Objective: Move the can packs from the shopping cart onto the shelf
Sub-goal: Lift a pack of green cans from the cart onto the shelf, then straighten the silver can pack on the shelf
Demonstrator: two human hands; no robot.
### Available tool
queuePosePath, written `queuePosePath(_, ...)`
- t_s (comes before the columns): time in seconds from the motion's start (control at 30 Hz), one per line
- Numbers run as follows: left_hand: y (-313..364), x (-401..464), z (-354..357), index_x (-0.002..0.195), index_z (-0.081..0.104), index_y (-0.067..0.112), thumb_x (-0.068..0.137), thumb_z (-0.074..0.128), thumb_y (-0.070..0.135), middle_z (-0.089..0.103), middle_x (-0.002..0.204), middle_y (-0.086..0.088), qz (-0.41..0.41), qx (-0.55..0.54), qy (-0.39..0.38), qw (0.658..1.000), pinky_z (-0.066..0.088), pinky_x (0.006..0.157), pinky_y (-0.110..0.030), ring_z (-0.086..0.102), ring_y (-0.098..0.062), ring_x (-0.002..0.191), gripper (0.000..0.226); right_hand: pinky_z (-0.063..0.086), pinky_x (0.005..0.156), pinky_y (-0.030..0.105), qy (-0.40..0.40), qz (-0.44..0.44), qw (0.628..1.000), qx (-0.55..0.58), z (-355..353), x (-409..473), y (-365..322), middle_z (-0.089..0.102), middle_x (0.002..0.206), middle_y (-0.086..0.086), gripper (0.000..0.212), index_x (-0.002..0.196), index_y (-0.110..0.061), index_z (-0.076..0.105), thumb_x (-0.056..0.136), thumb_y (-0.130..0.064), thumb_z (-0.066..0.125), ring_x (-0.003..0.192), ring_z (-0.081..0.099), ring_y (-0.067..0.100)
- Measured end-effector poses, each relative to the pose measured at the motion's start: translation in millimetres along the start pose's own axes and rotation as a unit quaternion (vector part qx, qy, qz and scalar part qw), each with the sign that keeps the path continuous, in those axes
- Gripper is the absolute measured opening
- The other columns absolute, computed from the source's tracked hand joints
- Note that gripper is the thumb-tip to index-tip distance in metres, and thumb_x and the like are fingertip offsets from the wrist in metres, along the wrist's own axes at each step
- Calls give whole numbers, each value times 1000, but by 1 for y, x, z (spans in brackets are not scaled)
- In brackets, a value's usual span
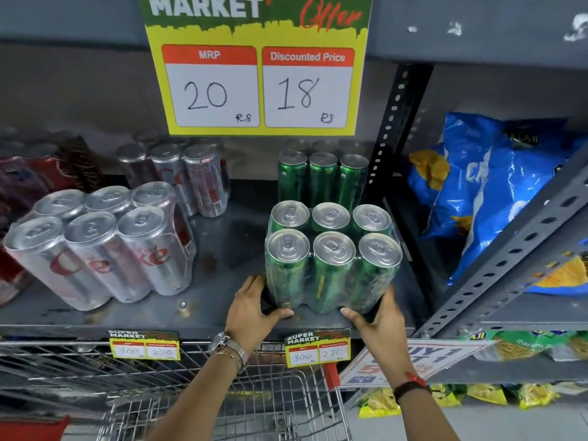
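A shrink-wrapped pack of green cans (331,256) stands upright on the grey metal shelf (206,310), near its front edge. My left hand (254,308) grips the pack's lower left corner and my right hand (380,321) grips its lower right corner. Behind it stands a second green can pack (321,176). To the left, a silver can pack (98,243) leans tilted on the shelf, with another silver pack (187,176) upright behind it. The wire shopping cart (254,405) is below the shelf; I see no pack inside the visible part.
A yellow offer sign (261,74) hangs above the packs. Red can packs (28,183) sit at the far left. A black perforated upright (391,128) bounds the bay on the right. Blue snack bags (483,192) fill the neighbouring shelf. Price tags (318,348) hang on the shelf edge.
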State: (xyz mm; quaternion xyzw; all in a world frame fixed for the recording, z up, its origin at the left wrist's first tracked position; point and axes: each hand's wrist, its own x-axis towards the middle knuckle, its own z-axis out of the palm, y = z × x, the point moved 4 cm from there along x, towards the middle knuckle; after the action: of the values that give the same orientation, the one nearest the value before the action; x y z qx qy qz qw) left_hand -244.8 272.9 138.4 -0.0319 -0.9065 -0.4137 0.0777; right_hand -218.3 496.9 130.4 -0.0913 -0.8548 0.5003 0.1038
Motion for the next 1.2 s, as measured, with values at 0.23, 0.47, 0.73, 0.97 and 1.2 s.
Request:
queuePosePath(0.23, 0, 0, 0, 102, 54, 7, 56, 80, 23, 58, 100, -9, -1, -2, 3, 1000, 43, 77, -30, 56, -26, 91, 55, 40, 84, 29, 4, 4, 1000, -1, -1, 0, -1, 58, 111, 12, 71, 123, -16, 38, 64, -20, 79, 106, 51, 27)
queuePosePath(0.47, -2, -2, 0, 100, 54, 6, 58, 80, 22, 58, 97, -9, 10, 2, 3, 1000, 40, 75, -26, 55, -25, 90, 52, 42, 85, 30, 6, 1, 1000, -12, -2, -2, 1, 58, 106, 6, 74, 123, -17, 39, 62, -23, 80, 104, 52, 23)
queuePosePath(0.73, 3, -11, -2, 131, 33, 11, 68, 73, 17, 49, 126, -9, -5, -51, -36, 998, 36, 102, -33, 46, -23, 117, 74, 41, 95, 29, 6, -8, 999, 43, -5, -13, -15, 49, 128, 5, 85, 132, -19, 29, 64, -26, 79, 119, 45, 17)
queuePosePath(0.97, -54, -61, -104, 116, 49, -1, 70, 68, 0, 56, 112, -28, -15, -19, 249, 968, 38, 99, -28, 50, -32, 109, 49, 24, 99, 9, 182, -221, 958, -6, 44, -76, -104, 40, 110, -1, 46, 111, -14, 44, 87, -52, 36, 110, 32, 1)
queuePosePath(1.2, -142, -53, -222, 128, 31, -6, 62, 77, 9, 39, 127, -36, -138, 40, 265, 953, 34, 98, -51, 36, -44, 121, 82, 37, 104, 39, -113, -171, 978, -36, 196, -50, -169, 46, 126, 12, 59, 128, -13, 38, 78, -27, 66, 120, 42, 25)
